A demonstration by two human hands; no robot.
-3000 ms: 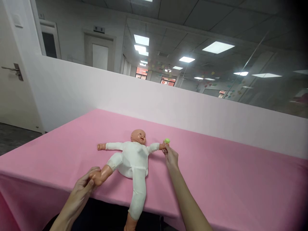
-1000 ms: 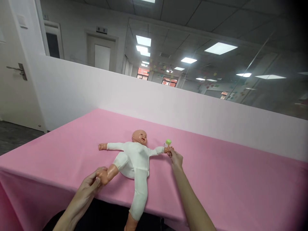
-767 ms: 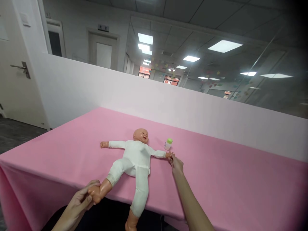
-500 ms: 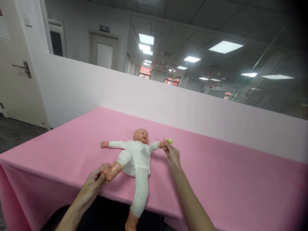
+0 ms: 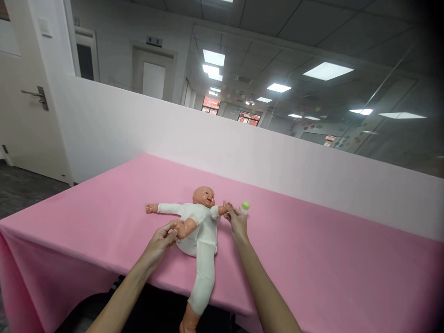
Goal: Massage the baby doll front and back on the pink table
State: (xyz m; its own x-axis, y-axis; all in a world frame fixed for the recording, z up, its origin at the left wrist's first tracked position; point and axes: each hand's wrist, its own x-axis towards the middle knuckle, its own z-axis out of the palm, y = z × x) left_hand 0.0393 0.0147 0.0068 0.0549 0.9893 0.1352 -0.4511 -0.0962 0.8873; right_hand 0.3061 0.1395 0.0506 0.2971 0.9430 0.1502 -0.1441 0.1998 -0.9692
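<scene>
Filling the upper view: a room (image 5: 243, 51) beyond glass, dim grey ceiling, lit ceiling panels (image 5: 328, 70). White half-wall (image 5: 243, 148) below the glass, along the surface's far edge. Beige door (image 5: 27, 101) with lever handle beyond the left edge. Table (image 5: 312, 249) draped in pink cloth, which hangs over the near edge. Baby doll (image 5: 206, 231), white cloth body, on its back, head toward the far edge; one leg straight, extending past the near edge, the other bent up over the torso. Left hand (image 5: 161, 238): fingers closed round the bent leg's foot. Right hand (image 5: 237, 222): fingers closed on one doll hand. Green-capped bottle (image 5: 245, 206) just beyond the right hand, partly hidden; contact cannot be told.
</scene>
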